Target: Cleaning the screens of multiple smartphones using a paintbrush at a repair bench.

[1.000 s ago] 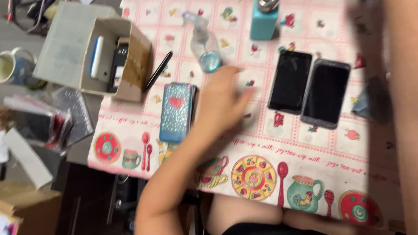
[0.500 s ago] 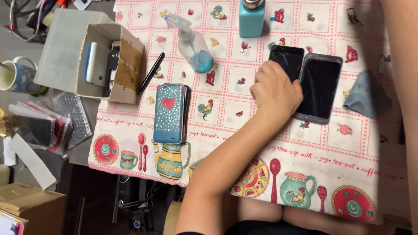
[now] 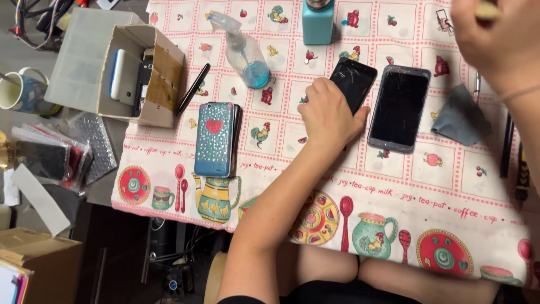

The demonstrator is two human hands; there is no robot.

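The left hand (image 3: 328, 115) lies on the black phone (image 3: 354, 81) on the desk (image 3: 450, 191), fingers curled over its lower edge. Its glass looks cracked, so it is probably fragile and slippery; better held by the side edges. The right hand (image 3: 500, 42) is blurred, fingers unclear.

three phones (image 3: 399, 107), one spray bottle (image 3: 244, 53), one mug (image 3: 19, 90)

I see the surface (image 3: 450, 186), under a patterned cloth, carrying a black cracked phone (image 3: 355, 80), a grey phone (image 3: 400, 108) beside it, a blue heart-case phone (image 3: 214, 138), a clear spray bottle (image 3: 243, 52), a teal dispenser bottle (image 3: 318, 21), a grey cloth (image 3: 460, 116) and a cardboard box (image 3: 147, 76)
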